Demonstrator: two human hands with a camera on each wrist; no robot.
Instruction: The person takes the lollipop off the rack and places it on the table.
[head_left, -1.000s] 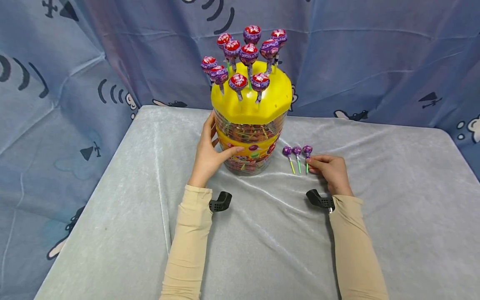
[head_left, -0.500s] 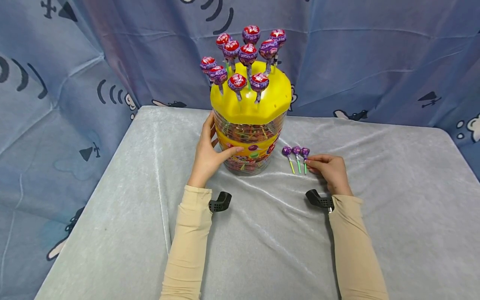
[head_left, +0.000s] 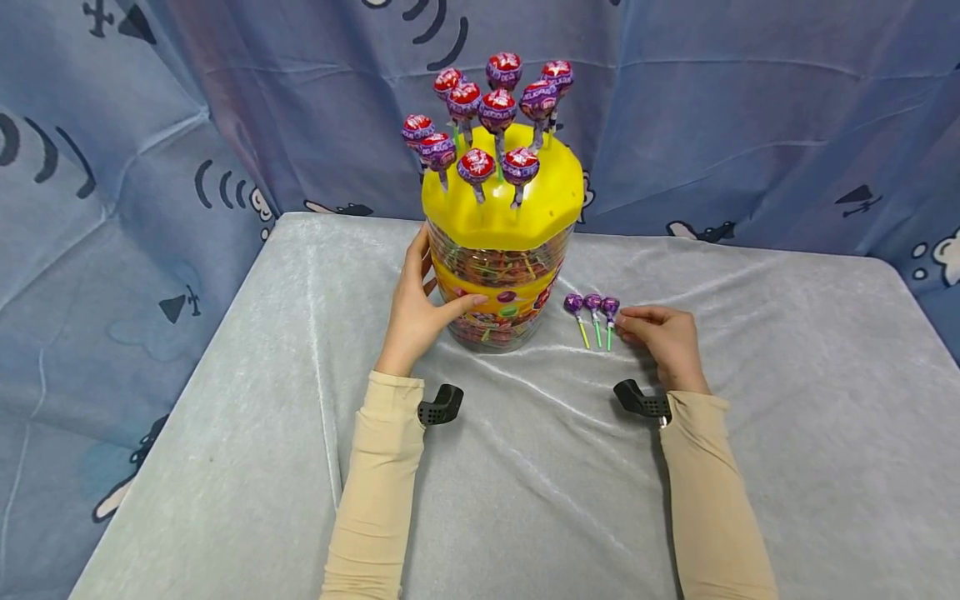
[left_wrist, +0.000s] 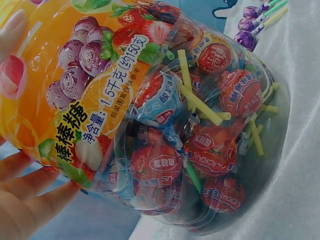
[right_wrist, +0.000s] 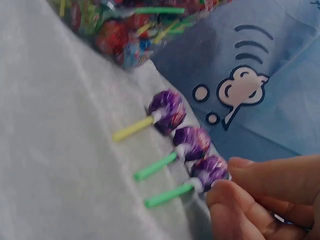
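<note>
The left hand [left_wrist: 27, 205] grips a clear jar [left_wrist: 272, 145] at its fruit-printed orange label [left_wrist: 102, 87] — thumb and fingers apart — with red and blue wrapped lollipops [left_wrist: 212, 147] showing through the wall just beside the grip, and three purple lollipops [left_wrist: 247, 24] on grey cloth [left_wrist: 300, 170] beyond, well apart from the fingers.

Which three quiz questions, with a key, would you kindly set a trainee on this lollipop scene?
1. How many purple-wrapped lollipops lie loose on the grey tablecloth?
2. True or false: the left hand grips the plastic lollipop jar.
3. What colour is the stick of the loose lollipop nearest the jar: A green, B yellow, C white?

Key: 1. three; 2. true; 3. B.
</note>
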